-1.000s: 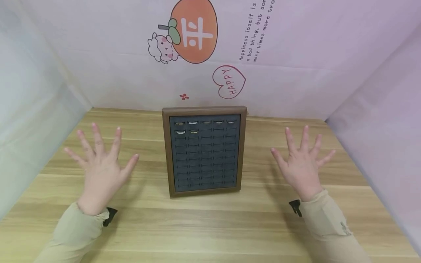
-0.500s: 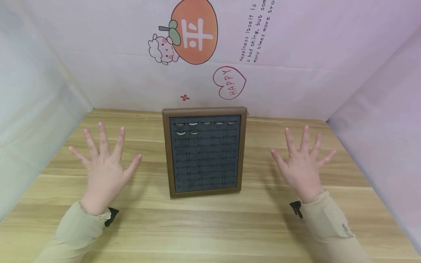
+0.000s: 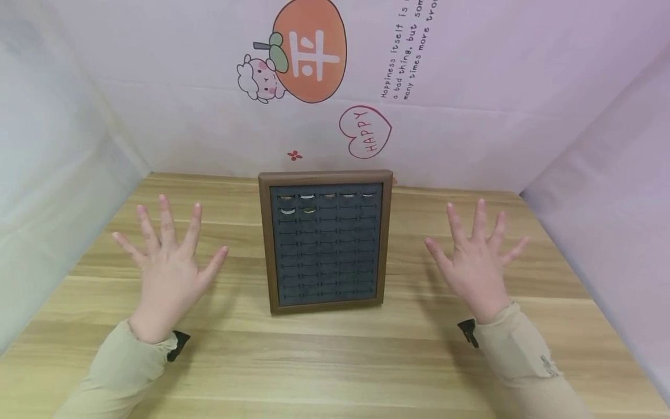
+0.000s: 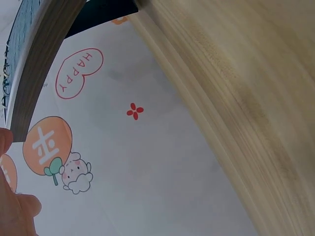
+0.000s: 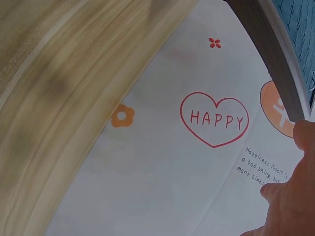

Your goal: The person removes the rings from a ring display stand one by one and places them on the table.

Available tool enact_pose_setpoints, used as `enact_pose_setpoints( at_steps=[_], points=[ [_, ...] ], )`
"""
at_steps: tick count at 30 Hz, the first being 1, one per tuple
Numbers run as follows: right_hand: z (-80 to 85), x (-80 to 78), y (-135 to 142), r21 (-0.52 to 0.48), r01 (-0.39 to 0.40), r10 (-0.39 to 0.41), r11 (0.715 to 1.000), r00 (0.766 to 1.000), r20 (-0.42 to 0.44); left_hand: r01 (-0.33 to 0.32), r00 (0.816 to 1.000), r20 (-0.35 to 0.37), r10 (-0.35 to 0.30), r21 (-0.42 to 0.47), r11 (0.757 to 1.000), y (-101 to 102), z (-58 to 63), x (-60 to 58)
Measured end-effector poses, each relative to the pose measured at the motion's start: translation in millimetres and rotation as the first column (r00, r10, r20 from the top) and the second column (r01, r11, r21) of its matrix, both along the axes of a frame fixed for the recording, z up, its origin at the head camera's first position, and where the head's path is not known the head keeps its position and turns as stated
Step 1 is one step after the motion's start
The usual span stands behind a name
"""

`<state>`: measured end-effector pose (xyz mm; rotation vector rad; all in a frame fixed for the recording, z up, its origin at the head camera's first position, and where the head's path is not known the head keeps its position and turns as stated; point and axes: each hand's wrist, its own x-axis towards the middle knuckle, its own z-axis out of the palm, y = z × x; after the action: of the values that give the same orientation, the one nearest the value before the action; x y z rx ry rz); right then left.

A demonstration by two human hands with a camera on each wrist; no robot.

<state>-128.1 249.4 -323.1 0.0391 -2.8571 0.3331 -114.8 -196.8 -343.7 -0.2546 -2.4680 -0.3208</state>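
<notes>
A ring display board (image 3: 328,262) with a brown wooden frame and dark slotted padding stands upright on the table, between the two hands. Several silver and gold rings fill its top row, such as a silver ring (image 3: 307,196). Two more sit at the left of the second row, one of them a gold ring (image 3: 309,210). My left hand (image 3: 170,273) is spread palm down to the left of the board, holding nothing. On the right side, my right hand (image 3: 477,273) is likewise spread with bare fingers, apart from the board.
The wood-grain table (image 3: 324,361) runs up to a white cloth backdrop (image 3: 471,134) printed with an orange fruit, a cartoon animal and a heart. White cloth walls also close off the left and right sides. A black wrist mount (image 3: 179,345) shows at the left sleeve.
My left hand has shifted slightly to the right. My right hand has moved a little to the left. Both stay spread, and the board and rings look the same.
</notes>
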Motion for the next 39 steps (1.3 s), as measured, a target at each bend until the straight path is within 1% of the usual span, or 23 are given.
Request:
enact_pose_setpoints(
  at_steps=[3, 5, 10, 15, 16, 18, 20, 21, 23, 24, 25, 27, 29, 31, 32, 34, 35, 36, 37, 39],
  points=[
    [1.4, -0.8, -3, 0.008, -0.002, 0.002, 1.0, 1.0, 0.0, 0.0, 0.999, -0.033, 0.0, -0.005, 1.0, 2, 0.1, -1.0],
    [1.6, -1.1, -4, 0.011, -0.004, 0.004, 1.0, 1.0, -0.002, 0.0, 0.999, -0.038, 0.0, -0.012, 1.0, 4, 0.9, -1.7],
    [0.2, -1.7, -8, 0.012, -0.011, 0.011, 1.0, 1.0, 0.0, 0.0, 1.0, -0.012, -0.001, -0.016, 1.0, 9, 4.0, -3.1],
    [1.0, -3.2, -13, 0.014, -0.023, 0.023, 1.0, 1.0, 0.007, 0.003, 1.0, -0.028, -0.004, -0.011, 1.0, 14, 5.2, -4.4],
    [1.6, -3.6, -14, 0.015, -0.025, 0.025, 1.0, 1.0, 0.008, 0.008, 0.999, -0.044, -0.008, -0.007, 1.0, 15, 4.9, -4.9],
    [2.6, -4.5, -16, 0.009, -0.033, 0.033, 0.999, 0.999, 0.011, 0.017, 0.999, -0.042, -0.017, 0.01, 1.0, 18, 5.4, -5.2],
    [4.1, -5.3, -19, 0.003, -0.04, 0.04, 0.999, 0.999, 0.012, 0.026, 0.999, -0.022, -0.026, 0.034, 0.999, 21, 7.0, -5.9],
    [5.0, -5.9, -21, 0.0, -0.043, 0.043, 0.999, 0.999, 0.015, 0.032, 0.999, 0.006, -0.032, 0.052, 0.998, 22, 8.8, -6.1],
    [6.6, -7.3, -24, -0.011, -0.054, 0.055, 0.998, 0.999, 0.0, 0.063, 0.994, 0.084, -0.073, 0.116, 0.991, 26, 13.6, -7.3],
    [7.7, -8.2, -26, -0.016, -0.063, 0.063, 0.998, 0.998, -0.015, 0.082, 0.987, 0.127, -0.102, 0.158, 0.984, 28, 17.0, -8.2],
    [9.1, -8.9, -28, -0.016, -0.069, 0.069, 0.997, 0.997, -0.029, 0.104, 0.974, 0.174, -0.143, 0.216, 0.971, 31, 20.7, -9.5],
    [12.3, -11.1, -31, -0.018, -0.091, 0.089, 0.996, 0.994, -0.069, 0.136, 0.939, 0.254, -0.232, 0.346, 0.928, 37, 28.6, -12.6],
    [16.1, -14.1, -34, -0.016, -0.118, 0.115, 0.993, 0.986, -0.122, 0.153, 0.902, 0.293, -0.317, 0.468, 0.87, 43, 36.3, -17.0],
    [20.3, -17.4, -38, -0.017, -0.145, 0.139, 0.989, 0.975, -0.173, 0.154, 0.869, 0.308, -0.387, 0.576, 0.803, 48, 42.8, -22.0],
    [22.2, -19.2, -40, -0.02, -0.162, 0.154, 0.987, 0.966, -0.207, 0.161, 0.856, 0.303, -0.419, 0.613, 0.773, 50, 44.7, -25.0],
    [25.5, -22.1, -45, -0.031, -0.199, 0.183, 0.98, 0.945, -0.269, 0.178, 0.83, 0.284, -0.48, 0.68, 0.711, 53, 47.5, -30.3],
    [26.9, -23.6, -48, -0.037, -0.222, 0.201, 0.974, 0.932, -0.303, 0.189, 0.814, 0.27, -0.513, 0.713, 0.675, 54, 47.8, -33.1],
    [28.4, -25.1, -51, -0.045, -0.249, 0.219, 0.967, 0.914, -0.34, 0.192, 0.801, 0.264, -0.538, 0.737, 0.648, 55, 47.9, -35.3],
    [29.7, -26.6, -54, -0.051, -0.277, 0.238, 0.96, 0.896, -0.375, 0.19, 0.788, 0.264, -0.557, 0.756, 0.627, 56, 48.0, -37.3],
    [31.7, -29.9, -60, -0.058, -0.329, 0.272, 0.942, 0.857, -0.436, 0.183, 0.771, 0.261, -0.581, 0.783, 0.595, 58, 47.6, -40.8]
  ],
)
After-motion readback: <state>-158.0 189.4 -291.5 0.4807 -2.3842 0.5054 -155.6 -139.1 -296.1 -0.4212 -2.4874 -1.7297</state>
